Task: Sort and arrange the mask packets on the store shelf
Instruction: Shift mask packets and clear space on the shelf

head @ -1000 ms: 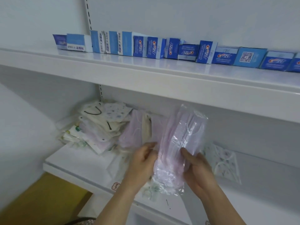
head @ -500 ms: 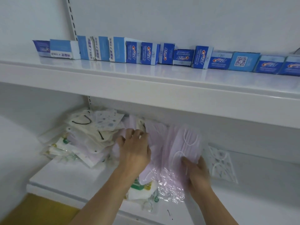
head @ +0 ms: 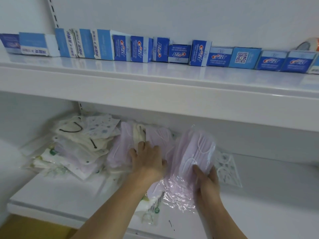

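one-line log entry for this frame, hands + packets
left hand: presses standing pink mask packets | right hand: grips pink mask packet, leaning on lower shelf | sorting unfinished

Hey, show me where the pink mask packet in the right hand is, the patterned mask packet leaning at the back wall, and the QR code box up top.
pink mask packet (head: 195, 149): head view, upper middle.
patterned mask packet (head: 226, 168): head view, center.
QR code box (head: 241, 57): head view, on the code.

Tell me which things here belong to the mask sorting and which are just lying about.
Job:
pink mask packet, held by right hand
upright pink packets under left hand
loose heap of packets
patterned packet
lower shelf

Lying about:
toothpaste boxes
upper shelf
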The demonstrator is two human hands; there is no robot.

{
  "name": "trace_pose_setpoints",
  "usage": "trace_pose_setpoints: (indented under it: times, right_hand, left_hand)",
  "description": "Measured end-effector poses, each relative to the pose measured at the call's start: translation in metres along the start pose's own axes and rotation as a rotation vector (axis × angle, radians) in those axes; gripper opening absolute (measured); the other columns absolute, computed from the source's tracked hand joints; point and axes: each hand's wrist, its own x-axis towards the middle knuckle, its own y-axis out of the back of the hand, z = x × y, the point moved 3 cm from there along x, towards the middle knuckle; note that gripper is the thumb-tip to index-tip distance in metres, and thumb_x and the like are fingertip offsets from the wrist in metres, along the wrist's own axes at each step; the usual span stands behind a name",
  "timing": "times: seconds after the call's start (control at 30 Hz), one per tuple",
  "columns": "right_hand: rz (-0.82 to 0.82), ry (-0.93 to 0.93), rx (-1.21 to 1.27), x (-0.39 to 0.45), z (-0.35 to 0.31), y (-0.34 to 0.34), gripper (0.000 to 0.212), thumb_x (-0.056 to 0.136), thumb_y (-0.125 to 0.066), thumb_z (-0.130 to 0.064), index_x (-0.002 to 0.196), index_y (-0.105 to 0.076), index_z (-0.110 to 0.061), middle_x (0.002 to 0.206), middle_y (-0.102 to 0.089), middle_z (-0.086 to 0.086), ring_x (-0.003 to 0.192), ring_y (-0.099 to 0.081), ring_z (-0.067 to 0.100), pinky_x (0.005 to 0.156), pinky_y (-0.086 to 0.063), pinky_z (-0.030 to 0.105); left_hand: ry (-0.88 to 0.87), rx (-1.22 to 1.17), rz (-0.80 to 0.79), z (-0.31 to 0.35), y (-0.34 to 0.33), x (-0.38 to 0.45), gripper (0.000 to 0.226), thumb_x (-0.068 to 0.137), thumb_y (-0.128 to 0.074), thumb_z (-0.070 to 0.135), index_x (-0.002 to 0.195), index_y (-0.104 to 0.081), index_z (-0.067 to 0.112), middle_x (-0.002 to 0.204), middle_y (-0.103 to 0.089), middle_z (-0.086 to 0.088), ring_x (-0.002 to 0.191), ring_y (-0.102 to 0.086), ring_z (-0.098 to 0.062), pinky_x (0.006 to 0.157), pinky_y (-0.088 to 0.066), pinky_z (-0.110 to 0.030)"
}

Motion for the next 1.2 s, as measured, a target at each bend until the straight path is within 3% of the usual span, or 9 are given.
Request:
trace_pose_setpoints:
  times: [0.3,0.43,0.57,0.67,0.77,0.93,1.03,1.13,1.2]
  right_hand:
    - [0.003,0.05,-0.007,0.002,-0.002,0.001,0.025,0.093,-0.059,0.011,0.106,-0.056,-0.01,0.087,-0.069,0.009,0.074,-0.068,0.02,0.063,-0.059,0.027]
    - [0.012,0.057,-0.017,0.003,0.002,0.0,0.036,0.09,-0.063,0.012,0.121,-0.056,-0.005,0.112,-0.073,0.019,0.099,-0.072,0.035,0.091,-0.057,0.047]
    - [0.07,0.129,-0.069,0.001,0.002,0.001,0.035,0.088,-0.067,0.012,0.115,-0.06,-0.009,0.109,-0.071,0.023,0.095,-0.071,0.033,0.09,-0.055,0.046]
    - [0.15,0.138,-0.017,-0.003,-0.002,0.01,0.033,0.087,-0.071,0.009,0.112,-0.061,-0.01,0.109,-0.069,0.026,0.094,-0.069,0.033,0.09,-0.053,0.048]
    - [0.18,0.048,-0.029,-0.009,-0.011,0.027,0.03,0.087,-0.071,0.007,0.111,-0.062,-0.007,0.104,-0.072,0.021,0.09,-0.071,0.032,0.088,-0.056,0.049]
    - [0.23,-0.021,-0.197,-0.017,-0.033,0.055,0.027,0.085,-0.074,0.005,0.109,-0.064,-0.002,0.093,-0.072,0.019,0.072,-0.071,0.025,0.065,-0.059,0.038]
    - [0.2,-0.149,-0.076,-0.023,-0.043,0.069,0.03,0.086,-0.071,0.003,0.115,-0.066,-0.004,0.107,-0.073,0.022,0.093,-0.072,0.04,0.08,-0.058,0.064]
    - [0.154,-0.237,0.025,-0.029,-0.053,0.08,0.034,0.09,-0.065,0.001,0.124,-0.065,-0.005,0.116,-0.071,0.027,0.105,-0.069,0.048,0.088,-0.053,0.069]
    - [0.116,-0.267,0.042,-0.032,-0.057,0.084,0.038,0.091,-0.064,0.0,0.128,-0.063,-0.005,0.121,-0.069,0.027,0.109,-0.068,0.048,0.098,-0.048,0.069]
  left_hand:
    - [-0.186,-0.079,0.073,0.007,-0.027,-0.018,0.034,0.091,-0.043,0.034,0.123,-0.05,0.026,0.131,-0.054,0.011,0.147,-0.026,-0.027,0.106,-0.022,-0.057]
    - [-0.314,-0.103,0.124,0.007,-0.038,-0.026,0.035,0.085,-0.035,0.031,0.112,-0.056,0.025,0.115,-0.065,0.009,0.13,-0.052,-0.025,0.101,-0.03,-0.057]
    - [-0.314,-0.203,0.138,0.005,-0.031,-0.024,0.038,0.086,-0.033,0.034,0.118,-0.052,0.028,0.12,-0.056,0.015,0.119,-0.051,-0.012,0.107,-0.021,-0.045]
    - [-0.282,-0.452,0.209,0.004,-0.019,-0.032,0.036,0.091,-0.037,0.03,0.119,-0.059,0.025,0.117,-0.061,0.015,0.097,-0.06,-0.007,0.103,-0.04,-0.039]
    - [-0.147,-0.853,0.237,0.003,-0.011,-0.047,0.029,0.098,-0.05,0.017,0.122,-0.065,0.022,0.117,-0.065,0.014,0.103,-0.063,-0.002,0.094,-0.051,-0.025]
    - [0.136,-1.38,-0.07,0.026,-0.033,-0.062,0.037,0.094,-0.056,0.001,0.097,-0.076,0.032,0.104,-0.076,0.007,0.1,-0.07,-0.011,0.099,-0.051,-0.036]
    - [0.22,-1.544,-0.256,0.043,-0.046,-0.06,0.031,0.092,-0.054,0.001,0.089,-0.077,0.022,0.101,-0.077,-0.009,0.096,-0.07,-0.023,0.094,-0.05,-0.04]
    - [0.27,-1.665,-0.294,0.057,-0.045,-0.055,0.022,0.091,-0.057,0.004,0.081,-0.072,0.018,0.091,-0.071,-0.011,0.085,-0.062,-0.027,0.078,-0.046,-0.036]
    - [0.252,-1.742,-0.351,0.068,-0.045,-0.051,0.018,0.091,-0.06,0.006,0.093,-0.074,0.017,0.101,-0.075,-0.01,0.091,-0.07,-0.027,0.086,-0.052,-0.039]
